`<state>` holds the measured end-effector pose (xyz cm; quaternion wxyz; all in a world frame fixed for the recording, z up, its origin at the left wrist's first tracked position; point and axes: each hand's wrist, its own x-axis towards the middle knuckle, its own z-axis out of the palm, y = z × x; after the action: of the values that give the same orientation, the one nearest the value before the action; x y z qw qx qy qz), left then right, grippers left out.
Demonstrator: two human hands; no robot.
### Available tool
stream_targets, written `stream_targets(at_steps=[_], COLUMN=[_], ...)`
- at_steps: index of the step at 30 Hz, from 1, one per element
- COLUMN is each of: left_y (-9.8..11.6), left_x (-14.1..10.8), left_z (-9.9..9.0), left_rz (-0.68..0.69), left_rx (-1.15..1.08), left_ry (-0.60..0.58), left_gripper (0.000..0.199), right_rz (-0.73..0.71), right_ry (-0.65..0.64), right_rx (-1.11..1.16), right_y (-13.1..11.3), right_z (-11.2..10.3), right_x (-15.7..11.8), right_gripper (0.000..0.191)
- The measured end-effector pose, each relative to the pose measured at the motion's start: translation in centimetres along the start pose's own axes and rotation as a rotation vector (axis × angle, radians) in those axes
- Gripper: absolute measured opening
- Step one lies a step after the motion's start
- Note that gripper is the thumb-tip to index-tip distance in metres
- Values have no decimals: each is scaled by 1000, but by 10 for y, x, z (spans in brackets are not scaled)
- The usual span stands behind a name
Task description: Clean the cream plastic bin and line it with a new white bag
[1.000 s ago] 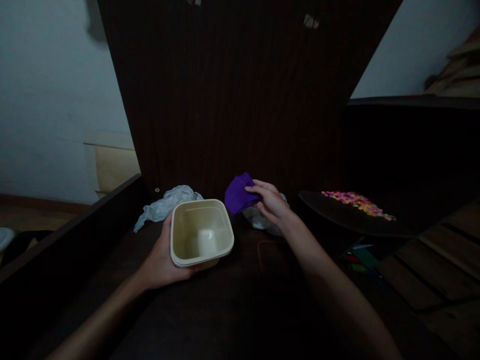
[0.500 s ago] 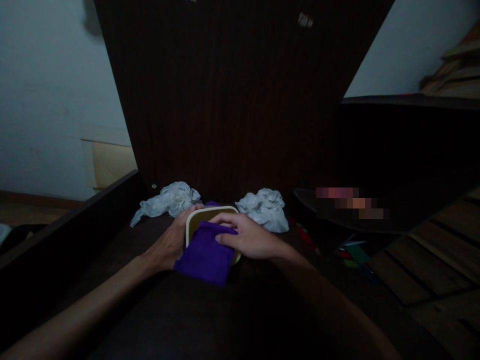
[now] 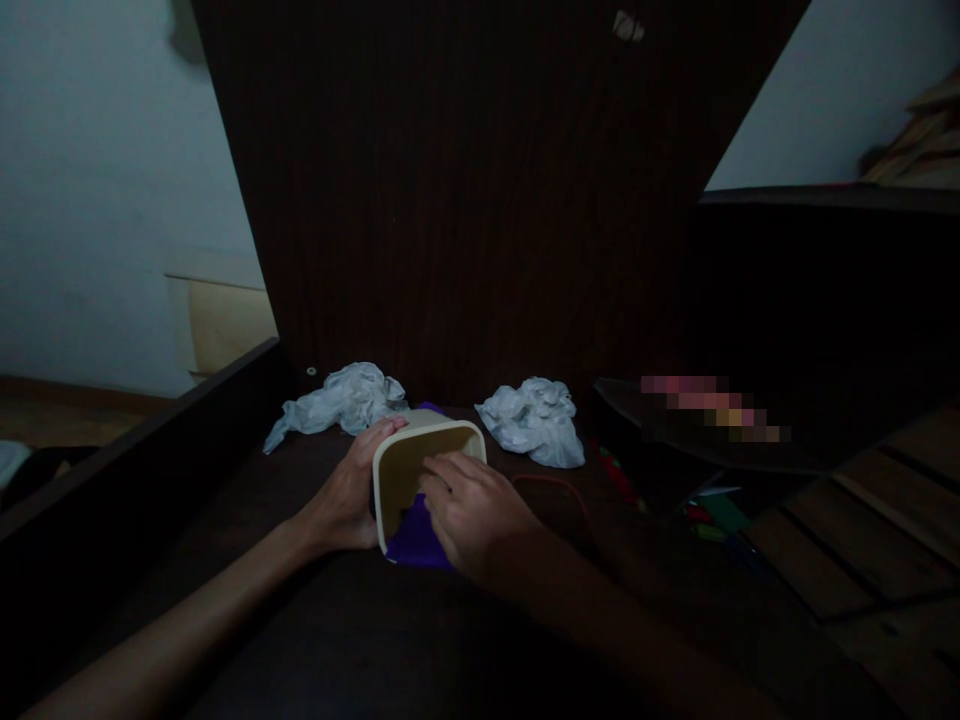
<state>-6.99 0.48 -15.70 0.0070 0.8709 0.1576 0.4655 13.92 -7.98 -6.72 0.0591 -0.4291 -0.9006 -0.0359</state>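
Note:
In the head view, a cream container [image 3: 430, 432] with rounded corners lies tilted, its mouth facing me. My left hand [image 3: 352, 500] is closed around its left side, the fingers over the top and the thumb side hidden. A purple cloth [image 3: 415, 540] lies along the inside bottom of the mouth and shows at the lower rim. At the opening, my right hand [image 3: 480, 510] has its fingers curled together on the cloth, and their tips are partly hidden. More purple material [image 3: 431, 408] shows behind the container.
Crumpled white plastic bags lie behind on the dark surface, one at left [image 3: 349, 395] and another at right [image 3: 532, 420]. A dark board [image 3: 480, 200] rises at the back. At right stands a black open bag [image 3: 660, 460]; a low ledge [image 3: 150, 430] borders the left.
The purple cloth has gone from hanging over the container's front to lying inside its mouth. My right hand has turned and moved slightly down, and the container's opening now faces me more.

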Motion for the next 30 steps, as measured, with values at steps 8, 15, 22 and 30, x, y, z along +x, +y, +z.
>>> stream_targets(at_steps=[8,15,22,30], left_y=[7,10,9,8], left_x=[3,4,3,2], left_z=[4,3,2,2], left_rz=[62,90,41,20], left_rx=[26,20,0,-22], left_ry=[5,11,42,24], left_gripper=[111,109,112,113], right_rz=[13,-68,-10,5], right_ry=[-149,-153,-211,-218], right_rx=[102,93,21,110], right_y=[-19,-17,-33,-38], right_z=[25,25,19,26], right_x=[-16,-2,-1,-3], right_gripper=[113,100,91,107])
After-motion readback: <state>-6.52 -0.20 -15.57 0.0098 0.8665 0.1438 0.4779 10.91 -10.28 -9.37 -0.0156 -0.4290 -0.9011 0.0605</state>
